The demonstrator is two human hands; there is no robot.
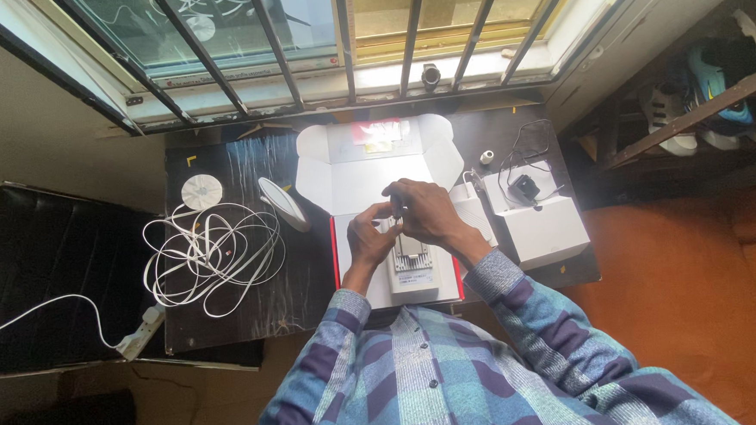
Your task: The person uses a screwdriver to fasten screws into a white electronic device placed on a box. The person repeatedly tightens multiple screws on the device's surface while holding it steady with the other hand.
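Over the open white cardboard box (375, 165) on the dark worktop (304, 285), the left hand (369, 239) and right hand (425, 212) both pinch a small grey ribbed device (412, 252). It is already unpacked; the coiled white cable (212, 251) lies unconnected.

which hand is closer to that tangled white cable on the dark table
Left. The left hand sits just right of the tangled white cable; the right hand is farther right, past it.
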